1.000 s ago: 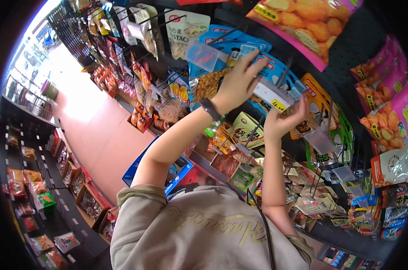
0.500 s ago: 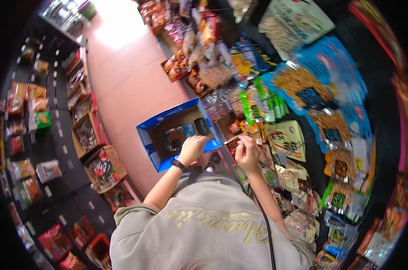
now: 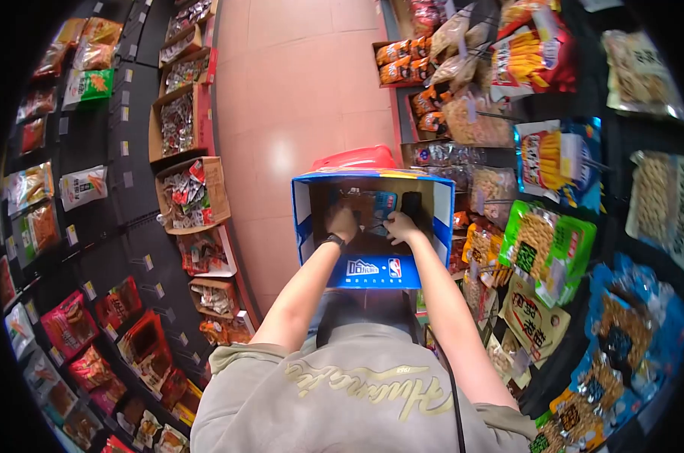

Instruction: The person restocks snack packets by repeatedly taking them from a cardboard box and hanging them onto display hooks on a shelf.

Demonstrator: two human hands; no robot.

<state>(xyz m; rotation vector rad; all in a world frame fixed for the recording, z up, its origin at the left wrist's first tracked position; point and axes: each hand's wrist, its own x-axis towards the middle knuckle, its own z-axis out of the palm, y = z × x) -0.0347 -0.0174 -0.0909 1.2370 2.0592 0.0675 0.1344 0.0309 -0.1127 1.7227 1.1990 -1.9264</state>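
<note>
Both of my hands reach into an open blue cardboard box in front of my body. A brownish snack packet with a blue corner lies inside it, partly blurred. My left hand, a dark watch on its wrist, is at the packet's left side; motion smears its fingers. Near the packet's lower right, my right hand has its fingers curled in; whatever they hold, if anything, cannot be made out. A black object sits by the box's right inner wall.
Bagged snacks hang on the right rack, including a green nut packet and a blue fries packet close to the box. On the left stand open cartons below dark shelving. Something red shows behind the box.
My hands, earlier over the box's near edge and beside the rack, are now both inside the box. The view has turned, and the box now faces me more squarely.
</note>
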